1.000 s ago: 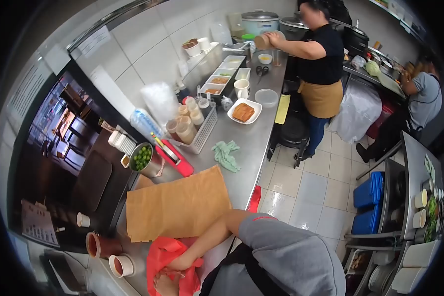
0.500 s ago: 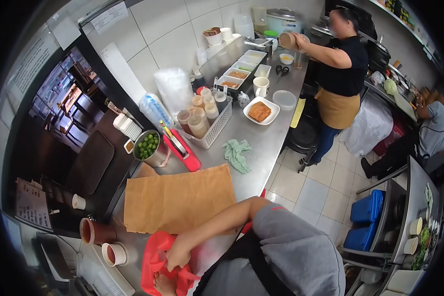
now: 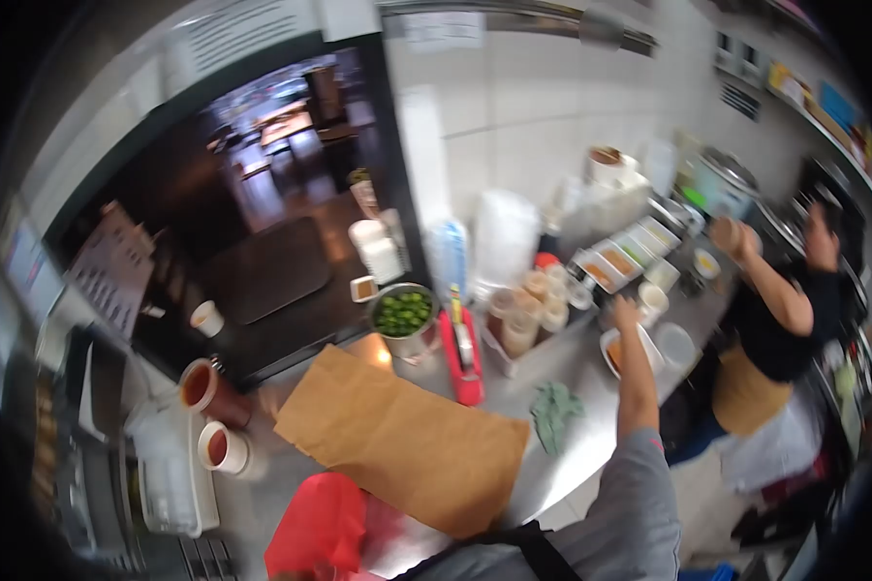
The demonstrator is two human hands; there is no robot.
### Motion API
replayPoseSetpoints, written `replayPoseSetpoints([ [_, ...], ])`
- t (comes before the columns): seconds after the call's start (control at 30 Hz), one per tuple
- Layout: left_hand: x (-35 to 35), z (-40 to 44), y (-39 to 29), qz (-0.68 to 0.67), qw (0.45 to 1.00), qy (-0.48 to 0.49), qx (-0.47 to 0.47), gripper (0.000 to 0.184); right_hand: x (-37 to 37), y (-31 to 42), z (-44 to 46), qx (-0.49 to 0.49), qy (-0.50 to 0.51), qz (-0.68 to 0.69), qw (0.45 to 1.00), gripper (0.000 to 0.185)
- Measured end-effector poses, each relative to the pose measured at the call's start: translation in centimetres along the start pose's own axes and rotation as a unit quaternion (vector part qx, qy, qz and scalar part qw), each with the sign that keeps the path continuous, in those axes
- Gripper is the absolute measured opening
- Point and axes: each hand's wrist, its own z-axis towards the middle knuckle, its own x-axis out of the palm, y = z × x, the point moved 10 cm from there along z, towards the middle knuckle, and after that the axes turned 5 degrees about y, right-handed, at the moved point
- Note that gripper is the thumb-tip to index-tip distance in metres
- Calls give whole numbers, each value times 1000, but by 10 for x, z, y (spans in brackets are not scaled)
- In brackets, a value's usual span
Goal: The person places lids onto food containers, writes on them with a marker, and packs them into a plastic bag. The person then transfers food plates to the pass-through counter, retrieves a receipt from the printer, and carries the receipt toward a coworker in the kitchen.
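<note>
My right hand (image 3: pixel 627 313) is stretched out over the far part of the steel counter. It hovers at or just above the rim of a white dish (image 3: pixel 607 360) with an orange-brown piece of food (image 3: pixel 615 355) in it, close beside a white mug (image 3: pixel 653 302). Blur smears its fingers, so I cannot tell whether they touch anything. Only a sliver of my left hand (image 3: pixel 303 575) shows at the bottom edge, by a red bag (image 3: pixel 318 523); its fingers are hidden. A brown paper bag (image 3: pixel 407 436) lies flat between the two.
A green cloth (image 3: pixel 555 416), a red tape dispenser (image 3: pixel 461 358) and a pot of green limes (image 3: pixel 402 315) stand around the paper bag. Sauce bottles (image 3: pixel 533 310) and topping trays (image 3: pixel 615 259) line the wall. A co-worker (image 3: pixel 780 320) holds a container at the right.
My right hand has left the red bag and swung far out to the white dish. The view has turned left, and the paper bag now lies more slanted. The co-worker still holds up a container.
</note>
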Motion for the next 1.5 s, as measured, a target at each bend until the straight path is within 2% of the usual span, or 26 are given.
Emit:
replayPoseSetpoints([
  [0.03, -49, -9, -6, -50, 961, 170, -215, 32, 18, -7, 7, 8, 26, -31, 999, 62],
  [0.07, -73, -2, 0, -54, 971, -37, -230, 25, 44, -18, 22, 14, 74, 16, 997, 73],
  [0.1, -97, -12, 3, -46, 939, -241, -239, 18, 18, -3, -2, 44, 103, 1, 994, 73],
  [0.13, -109, -18, 0, -50, 935, -244, -253, 18, 22, -5, 4, 42, 76, 27, 996, 64],
  [0.2, -165, -22, -48, 144, 930, -306, -141, 27, 18, -3, 1, 35, 73, 42, 996, 43],
  [0.23, -160, -20, -44, 141, 929, -310, -147, 27, 12, -1, -4, 32, 65, 27, 997, 39],
  [0.3, -128, 0, -14, 49, 954, -223, -195, 28, 12, -10, 10, 43, 9, 68, 997, 44],
  [0.33, -124, 5, -3, 44, 953, -224, -197, 28, 9, -13, 15, 38, 8, 66, 997, 44],
  [0.4, -123, 2, 24, -93, 937, -255, -218, 21, -36, 6, -5, 8, -38, -30, 999, 63],
  [0.47, -155, -19, 17, -65, 901, -398, -160, 10, -61, 14, -3, -37, -103, -58, 992, 66],
  [0.53, -158, -19, 17, -105, 903, -387, -155, 10, -97, 37, -15, -121, -135, -60, 982, 69],
  [0.57, -165, -25, 4, -194, 902, -376, -85, 15, -146, 84, -62, -136, -79, -47, 986, 68],
  [0.6, -160, -23, -11, -150, 934, -320, -54, 18, -166, 108, -80, -206, -96, 3, 974, 63],
  [0.63, -149, -21, -26, -107, 958, -265, -16, 22, -191, 138, -107, -278, -119, 60, 951, 43],
  [0.7, -107, -14, -25, 68, 983, -84, -147, 24, -212, 211, -175, -330, 93, 204, 917, 40],
  [0.73, -101, -15, -24, 55, 983, -80, -155, 24, -233, 250, -225, -424, 75, 227, 874, 38],
  [0.8, -102, -29, 8, 46, 947, -117, -296, 22, -259, 312, -324, -555, 92, 287, 775, 36],
  [0.83, -100, -28, 19, 40, 946, -117, -300, 22, -265, 337, -369, -596, 130, 322, 724, 36],
  [0.9, -103, -31, 44, -151, 928, -190, -281, 34, -260, 386, -457, -705, 221, 339, 582, 42],
  [1.03, -129, -47, 62, -186, 923, -252, -223, 56, -214, 450, -622, -780, 396, 303, 379, 37],
  [1.1, -137, -51, 65, -179, 922, -312, -141, 76, -181, 476, -676, -803, 392, 257, 367, 32],
  [1.17, -141, -54, 69, -185, 916, -333, -122, 77, -134, 505, -700, -840, 251, 168, 451, 28],
  [1.3, -149, -54, 70, -231, 895, -370, -91, 79, -42, 559, -713, -844, 183, 133, 487, 20],
  [1.37, -152, -53, 71, -217, 893, -385, -88, 78, 20, 568, -718, -839, 242, -58, 484, 16],
  [1.47, -144, -43, 78, -236, 893, -375, -76, 75, 21, 565, -732, -835, 317, -12, 450, 18],
  [1.5, -139, -35, 82, -241, 891, -379, -65, 74, 26, 566, -740, -863, 298, 67, 403, 19],
])
